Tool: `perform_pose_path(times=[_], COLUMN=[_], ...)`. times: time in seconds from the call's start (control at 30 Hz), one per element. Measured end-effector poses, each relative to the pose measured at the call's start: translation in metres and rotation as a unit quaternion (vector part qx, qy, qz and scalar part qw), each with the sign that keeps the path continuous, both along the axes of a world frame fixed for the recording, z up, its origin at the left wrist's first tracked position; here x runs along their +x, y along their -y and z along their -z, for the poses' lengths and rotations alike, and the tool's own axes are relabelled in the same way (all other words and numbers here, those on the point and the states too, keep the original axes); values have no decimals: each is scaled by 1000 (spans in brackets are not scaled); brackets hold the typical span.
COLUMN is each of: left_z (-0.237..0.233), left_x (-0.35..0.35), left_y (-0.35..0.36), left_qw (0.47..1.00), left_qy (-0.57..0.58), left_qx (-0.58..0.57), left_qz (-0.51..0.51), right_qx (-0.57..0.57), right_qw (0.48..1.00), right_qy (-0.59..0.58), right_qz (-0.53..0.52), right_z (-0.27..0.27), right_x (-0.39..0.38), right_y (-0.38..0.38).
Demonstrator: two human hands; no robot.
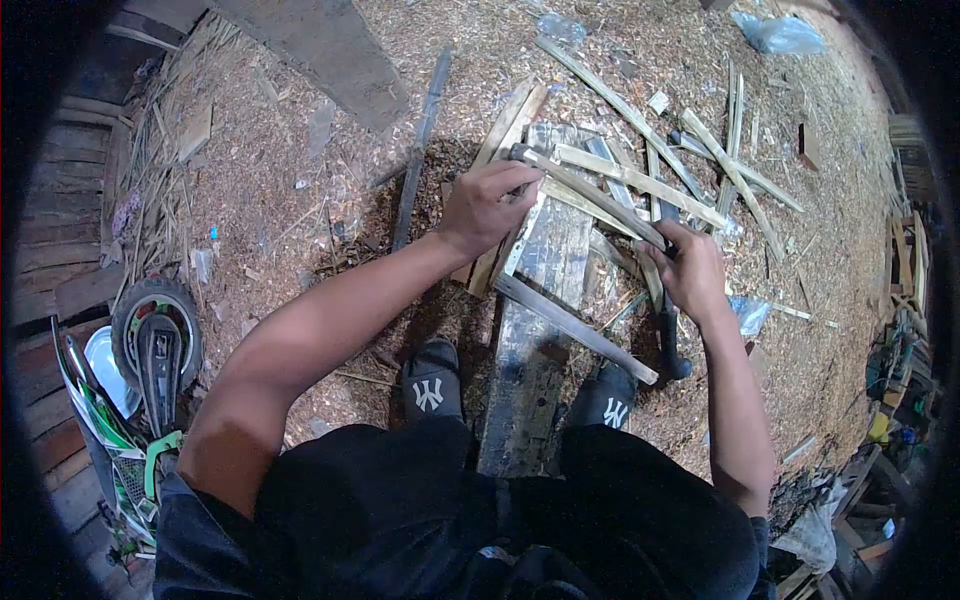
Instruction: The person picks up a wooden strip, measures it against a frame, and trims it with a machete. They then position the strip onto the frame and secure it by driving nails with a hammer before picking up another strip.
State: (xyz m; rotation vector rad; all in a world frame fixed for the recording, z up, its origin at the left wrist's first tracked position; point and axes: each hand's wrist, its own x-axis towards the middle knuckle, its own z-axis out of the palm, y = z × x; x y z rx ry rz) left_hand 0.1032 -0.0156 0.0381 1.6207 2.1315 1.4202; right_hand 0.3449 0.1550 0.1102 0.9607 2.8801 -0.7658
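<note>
A narrow wooden strip (597,196) spans the gap between my hands, above a long worn plank bench (525,395). My left hand (490,208) is closed at its far end, beside a dark blunt piece (518,152) I cannot identify. My right hand (688,268) is closed around the near end, thumb and fingers pinching it. Pale wood strips (650,188) lie behind it on the bench. Another grey strip (575,328) rests across the bench nearer me. Below my right hand is a black handle-like thing (672,345), its upper part partly hidden.
Wood shavings (300,250) cover the ground, with loose strips (735,180) at the right. A broad board (320,55) lies at the upper left. A green and white motorbike (140,440) stands at the left. Scrap wood (905,370) is piled at the right edge. My feet straddle the bench.
</note>
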Motion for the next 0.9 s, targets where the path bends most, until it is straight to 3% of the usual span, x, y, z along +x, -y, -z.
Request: perform_pose_path(times=[0.4,0.57,0.83,0.9], left_z=[-4,-8,-7,-7], left_x=[1,8,18,20], left_y=[3,6,3,3], left_qw=[1000,982,971,966], left_qy=[-11,136,197,218], left_qx=[-4,-129,-124,-119], left_qz=[20,-25,-57,-65], right_qx=[-14,-8,-27,-34], right_qw=[1000,1000,999,997], right_qy=[-18,-15,-7,-70], right_qz=[-1,1,23,18], right_z=[2,5,12,16], right_x=[2,2,3,5], right_y=[0,-1,-1,-2])
